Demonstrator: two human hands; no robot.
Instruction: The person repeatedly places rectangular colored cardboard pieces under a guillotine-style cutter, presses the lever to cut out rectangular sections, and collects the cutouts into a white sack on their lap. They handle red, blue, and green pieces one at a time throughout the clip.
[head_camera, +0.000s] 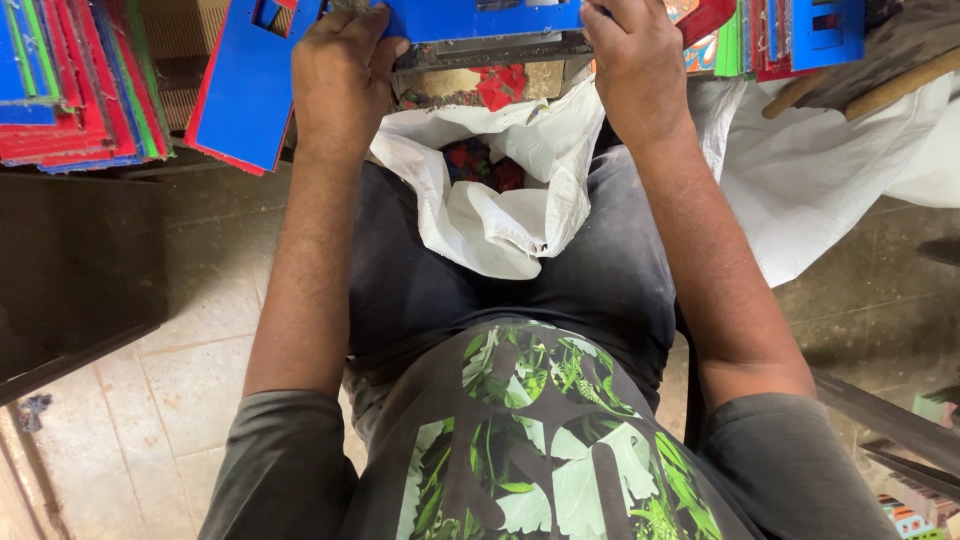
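Seen from above, seated, knees apart over a pale, worn tiled floor (190, 370), grey and scuffed. Left hand (340, 75) and right hand (635, 65) both raised to the top edge of the view, each curled down over a flat blue sheet (480, 18), rigid and smooth like cut plastic, with a red underside showing at its edges. Fingers of the left hand (345, 25) bent closed over the sheet's near edge, knuckles up; fingers of the right hand folded over the same edge further along, tips hidden behind the sheet, so how tight cannot be told. Long axis of the sheet running left to right across the top of the view, flat face up toward the camera, a rectangular cut-out (268, 12) near its left end, left portion hanging down and tilted toward the floor. Just under it a dark, grimy metal bar (490, 50), lying parallel. Below and between the wrists, a crumpled white woven sack (500, 210), mouth open over the lap, small red and blue offcuts (485, 165) inside. At far left a slanted stack of thin sheets (70, 85), red, blue and green edges layered. At top right more upright coloured sheets (790, 35) and a round wooden handle (860, 95) resting on white cloth (830, 170). Dark grey shirt (540, 450) with green leaf print at the bottom
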